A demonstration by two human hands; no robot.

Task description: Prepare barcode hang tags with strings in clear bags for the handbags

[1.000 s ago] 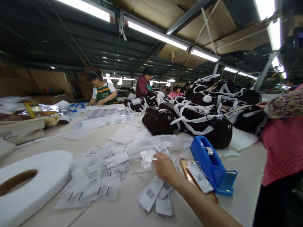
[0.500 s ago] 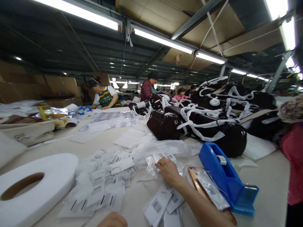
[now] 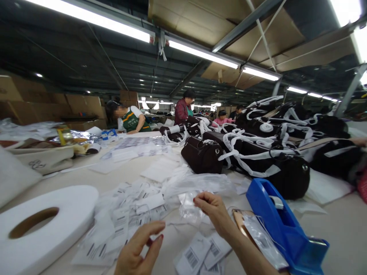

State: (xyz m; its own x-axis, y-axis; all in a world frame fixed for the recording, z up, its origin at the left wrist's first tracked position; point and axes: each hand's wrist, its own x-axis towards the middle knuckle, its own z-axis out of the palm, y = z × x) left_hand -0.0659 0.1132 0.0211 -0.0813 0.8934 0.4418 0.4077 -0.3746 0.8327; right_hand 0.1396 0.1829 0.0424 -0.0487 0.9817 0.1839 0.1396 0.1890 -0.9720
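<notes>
Head view: you are holding your right hand [image 3: 216,214] above the table [image 3: 77,178], its thumb and index narrow, fingertips meeting at a clear plastic packet [image 3: 189,212]; whether they are gripping it, cannot tell. Your left hand [image 3: 139,248] is hovering lower, palm bare, thumb and index wide apart. The packet is lying mid-table, just in front of a crumpled plastic sheet [image 3: 200,183]. Printed labels [image 3: 114,225] are spreading in a loose pile beside your left hand; barcode tags [image 3: 192,254] are lying between your forearms. Blue tape dispenser [image 3: 282,225] is standing right of your right arm, white roll [image 3: 77,214] lying far left. Dark bags [image 3: 200,154] are heaping up behind. Across the table, a co-worker in a green apron [image 3: 134,121] is leaning over.
</notes>
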